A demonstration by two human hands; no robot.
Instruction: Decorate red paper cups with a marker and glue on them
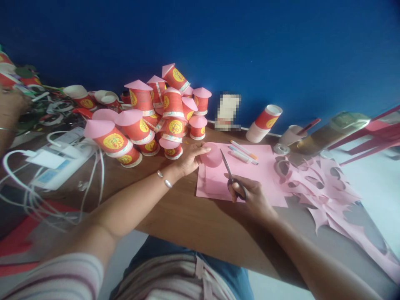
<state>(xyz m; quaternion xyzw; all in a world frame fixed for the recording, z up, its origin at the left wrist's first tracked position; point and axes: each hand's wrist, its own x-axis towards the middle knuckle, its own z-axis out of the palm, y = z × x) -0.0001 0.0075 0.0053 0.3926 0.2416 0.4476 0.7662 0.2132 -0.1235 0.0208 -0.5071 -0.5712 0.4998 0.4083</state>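
The big brown counter (175, 204) holds it all. Pink paper sheets (262, 166) lie flat on it, beside a heap of red paper cups (142, 102) with pink cone tops. The left hand (190, 160) has its grip on a round pink paper piece (212, 155) above the sheets. The right hand (250, 192) grips small black-handled scissors (231, 177), tips near the round piece.

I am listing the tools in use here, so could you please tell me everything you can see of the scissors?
The scissors have slim grey blades, metal by the look, and dark handle loops, perhaps plastic. The right hand grips the loops, partly hiding them. The blades look closed or nearly so, and point away from the person and a little left, over the pink sheets. Their tip is beside the round paper; whether they touch is unclear.
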